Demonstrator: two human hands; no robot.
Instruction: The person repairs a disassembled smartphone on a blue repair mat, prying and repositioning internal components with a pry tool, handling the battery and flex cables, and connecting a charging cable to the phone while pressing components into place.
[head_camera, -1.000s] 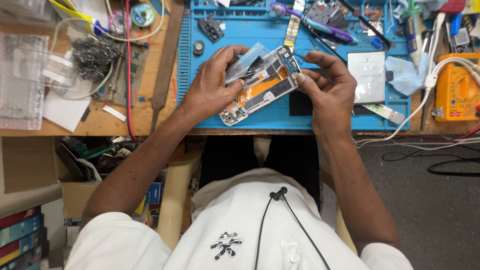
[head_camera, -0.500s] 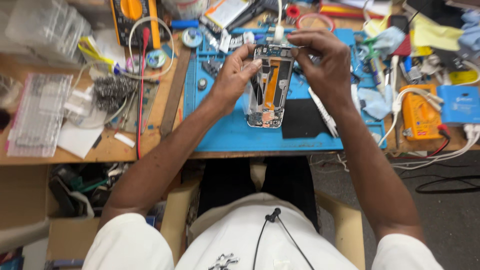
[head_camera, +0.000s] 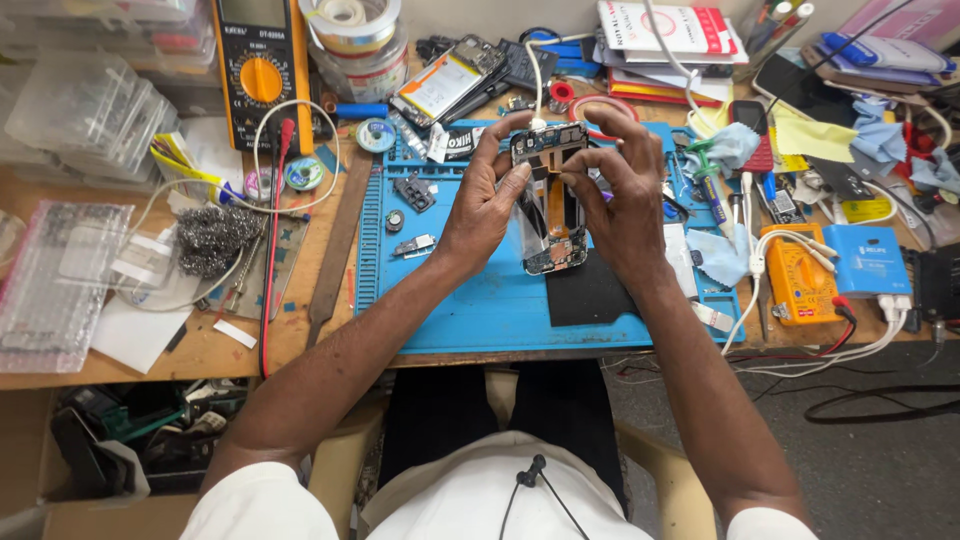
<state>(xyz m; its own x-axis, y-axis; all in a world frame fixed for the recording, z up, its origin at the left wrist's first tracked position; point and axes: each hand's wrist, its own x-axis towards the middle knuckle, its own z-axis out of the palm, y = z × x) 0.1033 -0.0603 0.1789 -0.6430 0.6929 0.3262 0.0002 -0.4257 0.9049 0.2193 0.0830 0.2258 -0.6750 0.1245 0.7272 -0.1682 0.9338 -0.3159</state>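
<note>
An opened phone frame with bare internals and an orange strip down its middle is held upright over the blue work mat. My left hand grips its left edge, thumb and forefinger near the top. My right hand holds the right side, fingers curled over the upper end. A white cable runs to the top of the phone. A black square pad lies on the mat under the hands.
An orange-dial multimeter, tape rolls and a loose battery sit at the back. Steel wool and bubble wrap lie left. A small orange meter, blue cloths and a blue box crowd the right.
The phone frame has turned from tilted to upright and moved farther from my body. Both hands have shifted toward its upper end. The camera view has also tipped forward, showing more of the bench's back.
</note>
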